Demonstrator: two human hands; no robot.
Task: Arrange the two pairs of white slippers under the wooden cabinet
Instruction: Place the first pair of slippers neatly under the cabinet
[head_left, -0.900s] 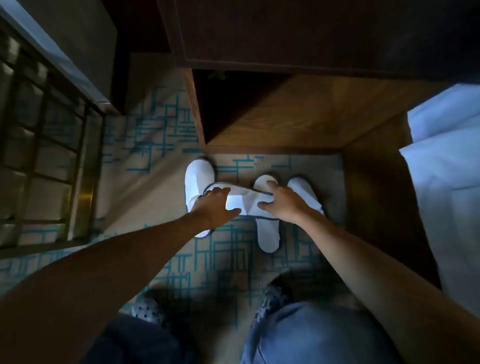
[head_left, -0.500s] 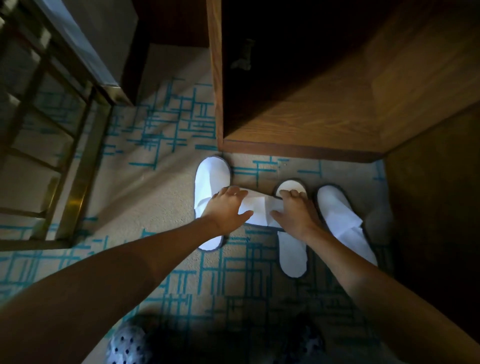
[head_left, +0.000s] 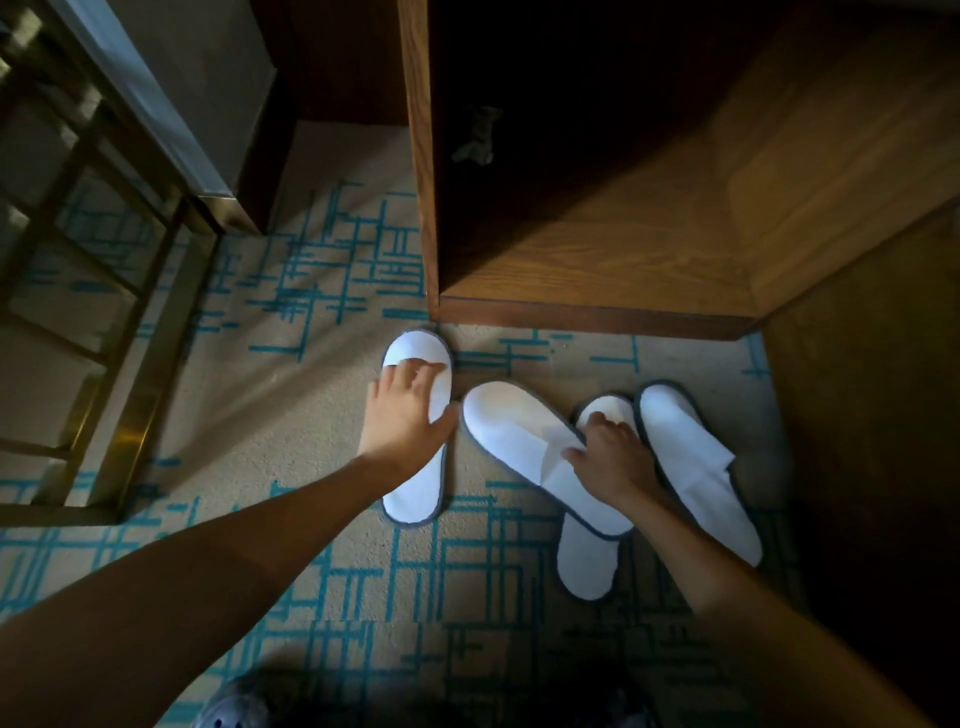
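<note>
Several white slippers lie on the patterned carpet (head_left: 322, 415) in front of the wooden cabinet (head_left: 571, 314), whose low opening is dark. My left hand (head_left: 408, 415) rests flat, fingers apart, on the leftmost slipper (head_left: 415, 499), which points at the cabinet's corner. A second slipper (head_left: 506, 428) lies slanted, its heel across a third slipper (head_left: 589, 564). My right hand (head_left: 613, 452) grips the slanted slipper at its strap, with the fingers curled over the third slipper's toe. The fourth slipper (head_left: 698, 467) lies farthest right, touched by neither hand.
A brass-framed rack (head_left: 130, 415) stands at the left. A dark wooden panel (head_left: 857, 441) closes the right side. A small pale object (head_left: 475, 135) lies inside the cabinet's opening. The toe of a perforated shoe (head_left: 228, 714) shows at the bottom edge.
My left hand let go of the crosswise slipper and moved onto the leftmost one. The crosswise slipper has swung slanted, toe toward the cabinet, under my right hand. The view has tilted forward.
</note>
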